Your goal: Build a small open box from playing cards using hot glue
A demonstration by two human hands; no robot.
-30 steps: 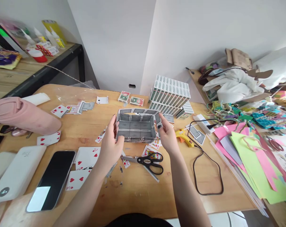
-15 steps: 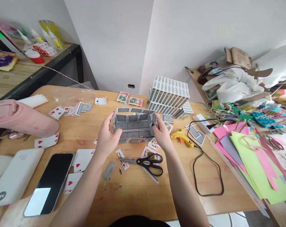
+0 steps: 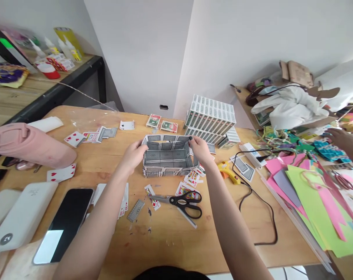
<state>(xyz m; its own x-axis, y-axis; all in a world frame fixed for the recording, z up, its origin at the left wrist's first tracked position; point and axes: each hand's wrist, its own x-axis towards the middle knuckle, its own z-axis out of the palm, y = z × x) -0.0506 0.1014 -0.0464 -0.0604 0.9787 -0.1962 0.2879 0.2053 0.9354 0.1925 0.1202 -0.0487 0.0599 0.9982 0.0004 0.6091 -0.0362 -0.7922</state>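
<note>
An open-topped box made of playing cards (image 3: 166, 171), grey card backs facing inward, is between my two hands over the middle of the table. My left hand (image 3: 135, 156) pinches its left end wall, thumb at the upper rim. My right hand (image 3: 200, 151) grips the right end wall near the back corner, fingertips over the rim. In front of the box lie black-handled scissors (image 3: 184, 201), a cut grey card piece (image 3: 136, 210), small scraps and face cards (image 3: 191, 178). A yellow glue gun (image 3: 229, 172) rests to the right of my right hand.
Stacked card boxes (image 3: 210, 116) stand behind the box. At left are a pink tumbler (image 3: 48, 147), a white power bank (image 3: 23, 217) and a phone (image 3: 64, 225). A black cord (image 3: 274, 214) loops at right near coloured paper (image 3: 313, 206). Another person's hand (image 3: 341, 138) reaches in at far right.
Both hands have shifted their grip along the card box's ends, the left thumb moving up to the rim. Another person's hand has appeared at the far right. The view has shifted slightly.
</note>
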